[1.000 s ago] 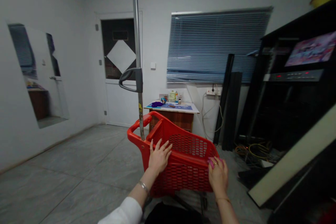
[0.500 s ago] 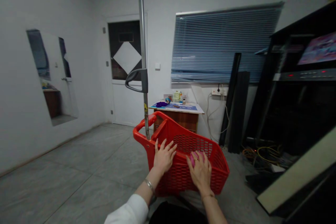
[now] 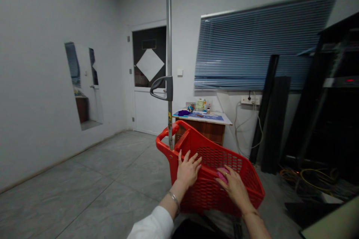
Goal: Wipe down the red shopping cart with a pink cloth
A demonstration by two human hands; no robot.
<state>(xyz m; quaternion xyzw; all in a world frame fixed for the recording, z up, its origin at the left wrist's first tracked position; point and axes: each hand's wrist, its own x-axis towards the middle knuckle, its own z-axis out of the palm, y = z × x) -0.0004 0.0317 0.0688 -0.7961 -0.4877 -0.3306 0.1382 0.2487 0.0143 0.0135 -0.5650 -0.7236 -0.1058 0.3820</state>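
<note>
On smooth grey concrete floor (image 3: 84, 186), between a white door (image 3: 147, 110), slatted blinds (image 3: 252, 48) and a wood-fronted desk (image 3: 215, 132), stands a red plastic cart (image 3: 202, 198), its sides pierced in a mesh, a metal pole (image 3: 168, 33) rising at its handle end. The left hand (image 3: 188, 170) lies open, fingers spread, on the near rim; farther right along that edge, the right hand (image 3: 234, 185) curls over a crumpled pink cloth (image 3: 222, 174), holding it there.

Light is dim, cool, grey; a faint sheen marks the pole (image 3: 168, 33) beyond the left hand (image 3: 189, 170); right of the right hand (image 3: 232, 186) the shelf (image 3: 304, 97) sinks into near-black shadow, a red light (image 3: 349, 80) glowing there; both hands look slightly soft; wide-lens stretch slants the blind (image 3: 252, 44) above them.
</note>
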